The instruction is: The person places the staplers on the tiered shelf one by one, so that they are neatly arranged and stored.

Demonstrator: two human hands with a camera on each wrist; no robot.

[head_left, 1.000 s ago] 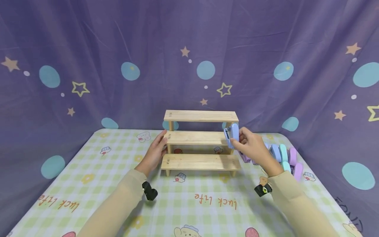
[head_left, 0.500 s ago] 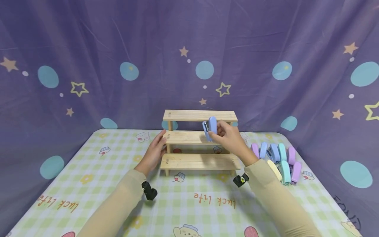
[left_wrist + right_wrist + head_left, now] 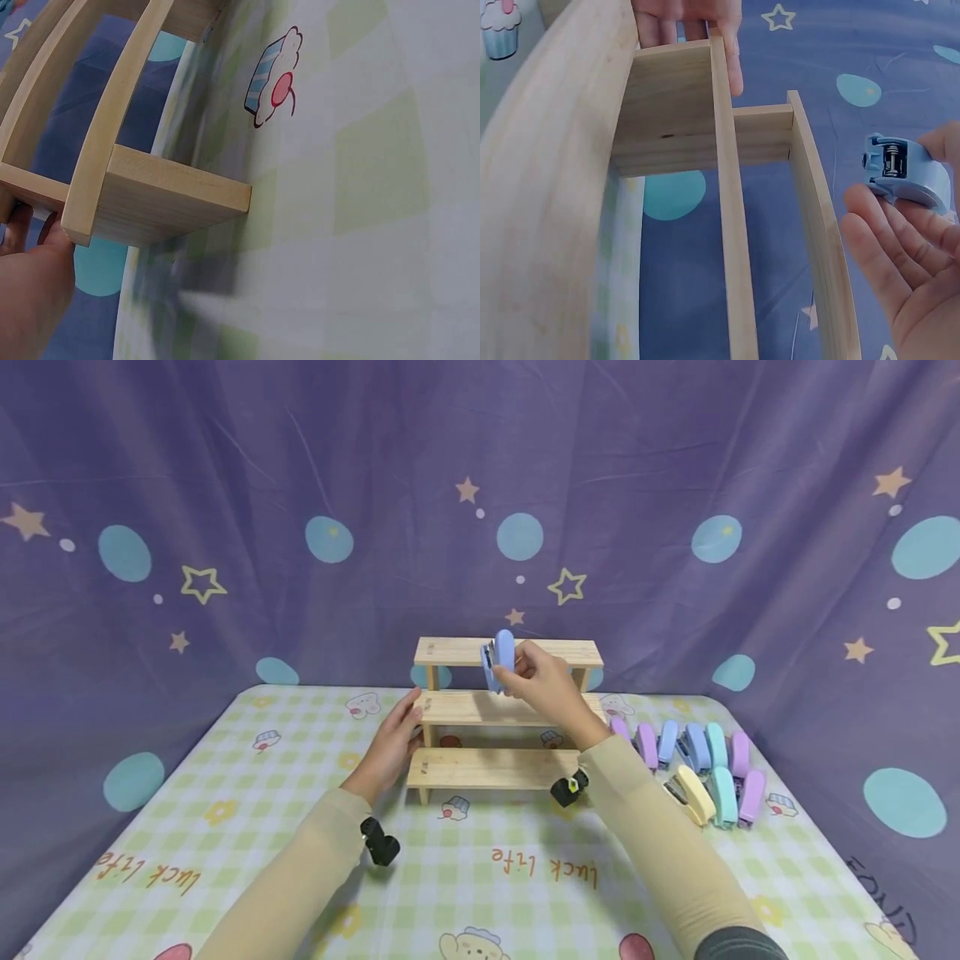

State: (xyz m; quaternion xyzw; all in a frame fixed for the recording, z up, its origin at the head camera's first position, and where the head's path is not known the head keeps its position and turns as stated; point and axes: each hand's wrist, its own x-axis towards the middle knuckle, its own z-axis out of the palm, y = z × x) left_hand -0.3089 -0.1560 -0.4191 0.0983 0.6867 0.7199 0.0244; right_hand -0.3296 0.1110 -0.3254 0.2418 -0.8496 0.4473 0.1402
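Note:
A three-tier wooden display shelf [image 3: 480, 768] stands on the table. My left hand [image 3: 388, 750] holds its left end at the middle tier; in the left wrist view the fingertips [image 3: 54, 231] reach in at the side support. My right hand [image 3: 553, 692] pinches a light blue stapler [image 3: 505, 650] between thumb and fingers. The stapler is upright, in front of the top tier [image 3: 442, 650] in the head view. In the right wrist view the stapler [image 3: 922, 176] is apart from the boards, with its end facing the camera.
Several staplers in purple, blue, mint and cream lie at the right of the table, among them a cream stapler [image 3: 695, 795] and a mint stapler [image 3: 723, 797]. A checked cloth [image 3: 300, 852] covers the table. A purple curtain [image 3: 420, 460] hangs behind.
My right hand has carried the blue stapler left and upward, from the shelf's right end to the top tier's height near the middle. My left hand has stayed at the shelf's left end.

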